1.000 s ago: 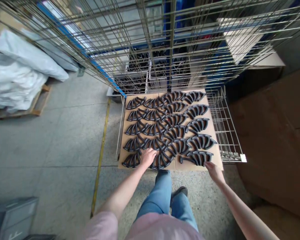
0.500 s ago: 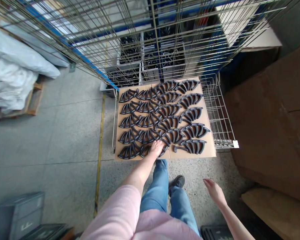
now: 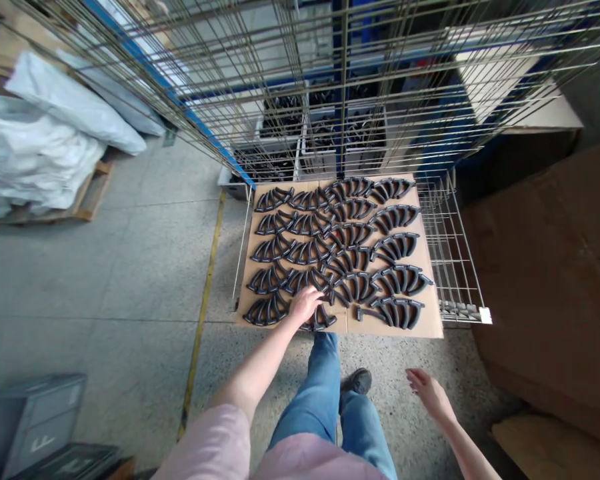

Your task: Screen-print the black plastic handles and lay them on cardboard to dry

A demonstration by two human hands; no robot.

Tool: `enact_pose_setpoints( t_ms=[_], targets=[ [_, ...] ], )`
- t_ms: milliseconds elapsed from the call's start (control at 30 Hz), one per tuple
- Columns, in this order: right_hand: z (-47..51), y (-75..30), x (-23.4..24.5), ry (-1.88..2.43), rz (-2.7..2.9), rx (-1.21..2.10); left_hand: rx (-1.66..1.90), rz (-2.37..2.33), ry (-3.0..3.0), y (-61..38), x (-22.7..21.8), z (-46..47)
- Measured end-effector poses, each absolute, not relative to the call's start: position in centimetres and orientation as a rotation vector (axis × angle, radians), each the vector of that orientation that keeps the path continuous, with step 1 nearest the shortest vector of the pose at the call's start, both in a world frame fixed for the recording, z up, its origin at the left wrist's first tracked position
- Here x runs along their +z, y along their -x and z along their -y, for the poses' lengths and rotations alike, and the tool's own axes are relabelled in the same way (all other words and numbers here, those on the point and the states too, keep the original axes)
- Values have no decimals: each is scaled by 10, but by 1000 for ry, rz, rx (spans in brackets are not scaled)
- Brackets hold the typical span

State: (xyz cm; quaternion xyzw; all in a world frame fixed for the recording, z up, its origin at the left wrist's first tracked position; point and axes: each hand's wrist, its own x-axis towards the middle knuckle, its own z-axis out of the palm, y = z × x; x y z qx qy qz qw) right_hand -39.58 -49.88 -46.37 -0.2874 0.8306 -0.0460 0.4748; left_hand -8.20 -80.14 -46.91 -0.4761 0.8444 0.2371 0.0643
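Observation:
Rows of black curved tubes [image 3: 403,247], each with a short crosspiece at one end, lie on a flat cardboard sheet [image 3: 353,325]. My left hand [image 3: 305,304] is over the front row, left of centre, with its fingers bent and closed around the end of one tube. Part of that tube and its neighbours are hidden under the hand. My right hand [image 3: 430,395] hangs in the air over the floor, to the right of my legs and apart from the sheet. Its fingers are loosely spread and hold nothing.
The cardboard rests on a wire shelf [image 3: 460,267] of a rack with raised wire grids [image 3: 280,60]. Behind stand grey crates [image 3: 320,160] of black parts. Large cardboard [image 3: 550,267] is on the right, white sacks [image 3: 50,153] on a pallet at left, a grey bin [image 3: 55,413] lower left.
My left hand has shifted a little left along the front row, uncovering tubes near the middle. My right hand stays beside my legs, its fingers slightly more spread. The whole view has shifted slightly.

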Motion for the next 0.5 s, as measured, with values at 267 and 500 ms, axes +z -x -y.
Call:
enact_pose_setpoints(
  t_ms=[267,500],
  targets=[
    [528,391,-471,668,-1930,-90,355,-2025,2116,-83,-460,879],
    [537,395,-502,592,-1896,-124,318,-1794,2178,-139,-495,931]
  ],
)
